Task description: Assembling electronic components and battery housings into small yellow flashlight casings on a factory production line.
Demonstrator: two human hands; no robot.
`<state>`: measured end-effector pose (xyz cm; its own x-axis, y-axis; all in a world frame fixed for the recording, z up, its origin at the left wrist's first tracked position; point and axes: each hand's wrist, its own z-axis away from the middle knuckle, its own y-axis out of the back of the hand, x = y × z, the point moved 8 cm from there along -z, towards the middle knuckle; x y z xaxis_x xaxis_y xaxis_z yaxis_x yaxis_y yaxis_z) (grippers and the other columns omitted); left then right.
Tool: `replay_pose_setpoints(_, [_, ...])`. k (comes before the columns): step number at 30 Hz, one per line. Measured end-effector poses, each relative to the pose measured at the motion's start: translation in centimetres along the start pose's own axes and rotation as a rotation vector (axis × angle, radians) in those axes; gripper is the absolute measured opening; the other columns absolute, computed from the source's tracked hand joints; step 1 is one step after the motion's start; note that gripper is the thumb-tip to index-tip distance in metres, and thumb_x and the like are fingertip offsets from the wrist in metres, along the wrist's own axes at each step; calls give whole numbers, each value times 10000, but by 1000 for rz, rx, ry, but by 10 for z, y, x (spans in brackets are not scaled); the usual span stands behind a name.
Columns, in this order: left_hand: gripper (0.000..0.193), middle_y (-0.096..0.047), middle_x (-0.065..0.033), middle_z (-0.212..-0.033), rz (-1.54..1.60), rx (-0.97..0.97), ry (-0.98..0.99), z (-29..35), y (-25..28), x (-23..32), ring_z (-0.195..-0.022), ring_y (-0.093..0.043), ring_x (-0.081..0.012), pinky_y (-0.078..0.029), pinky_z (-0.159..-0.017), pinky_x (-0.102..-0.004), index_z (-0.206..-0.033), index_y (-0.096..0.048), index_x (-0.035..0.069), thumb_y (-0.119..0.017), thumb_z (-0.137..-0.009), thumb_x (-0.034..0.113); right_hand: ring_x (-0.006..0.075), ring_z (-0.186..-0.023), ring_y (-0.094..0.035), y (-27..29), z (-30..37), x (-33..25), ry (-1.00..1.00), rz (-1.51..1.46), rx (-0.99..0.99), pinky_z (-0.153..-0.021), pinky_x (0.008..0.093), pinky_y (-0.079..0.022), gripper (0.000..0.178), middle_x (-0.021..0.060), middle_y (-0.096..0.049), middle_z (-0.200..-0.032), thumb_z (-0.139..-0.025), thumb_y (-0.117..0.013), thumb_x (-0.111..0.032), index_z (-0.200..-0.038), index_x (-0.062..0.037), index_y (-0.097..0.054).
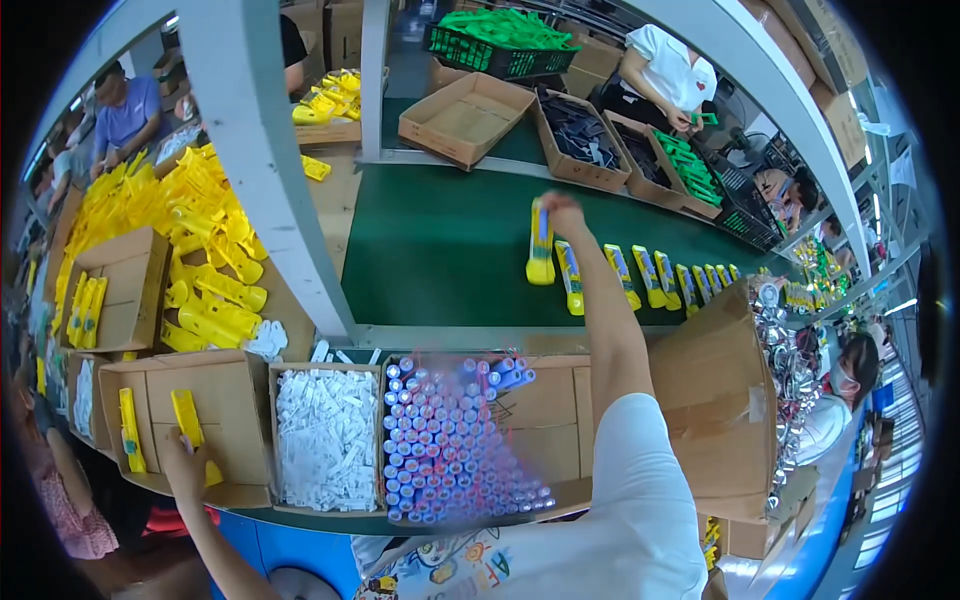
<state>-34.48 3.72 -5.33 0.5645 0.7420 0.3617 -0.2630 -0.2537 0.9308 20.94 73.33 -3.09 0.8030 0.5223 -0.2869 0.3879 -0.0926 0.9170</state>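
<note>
Right hand (563, 214) holds a slim, yellow plastic casing (540, 250); left hand (183, 468), grip unclear.

Looks like a factory assembly line. Under the right hand's (565, 215) grip: long flat green work surface (430, 240); to its right, row of matching slim yellow-and-violet plastic units (648, 278). Right of the left hand's (183, 465) grip: small white plastic parts (327, 435) in bulk. Beyond the right grip: white-shirted co-worker (660, 65), heaped bright green plastic parts (510, 28).
</note>
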Motion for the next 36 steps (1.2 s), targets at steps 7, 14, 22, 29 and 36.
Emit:
replay_pose_setpoints(7, [442,-606,-87,-834,1575,-265,-13,140,31,168,-792,-622,-192,-529,-708,-329,-1158,-507,49,-611,-899,391,264,-1181,-507,54,112,-245,227,-224,19,-973,404,-427,239,118,-579,-1220,-878,-553,-78,-1100,-103,-638])
replay_pose_setpoints(14, [497,-550,-136,-1149,2128,-823,206,192,-37,290,-1061,-580,-281,-518,-871,-423,-1352,-312,97,-513,-898,83,180,-1047,-595,134,342,-427,1019,-589,-195,-856,316,-488,261,96,-627,-1089,-848,-617,-24,-1107,-52,-602])
replay_pose_setpoints(22, [594,-473,-140,-1155,1664,-660,-137,225,-40,302,-1040,-543,-224,-511,-853,-361,-1371,-185,66,-413,-837,-59,61,-618,-611,90,341,-405,44,-1193,-661,-511,234,-460,119,30,-627,-714,-848,-700,-102,-835,-6,-632])
replay_pose_setpoints(29, [568,-408,-136,-1239,1504,-387,-351,227,-32,295,-1113,-496,-195,-454,-919,-327,-1377,-138,48,-424,-896,-49,61,-679,-647,82,355,-401,-77,-1336,-709,-522,206,-479,178,42,-647,-787,-839,-712,-104,-959,-5,-624])
replay_pose_setpoints(36, [676,-356,-154,-1361,1487,-452,-372,228,-40,292,-1244,-434,-215,-393,-1014,-353,-1440,-43,64,-393,-882,-84,75,-674,-647,82,357,-402,130,-1102,-620,-566,209,-533,182,29,-634,-865,-853,-698,-70,-992,-9,-598])
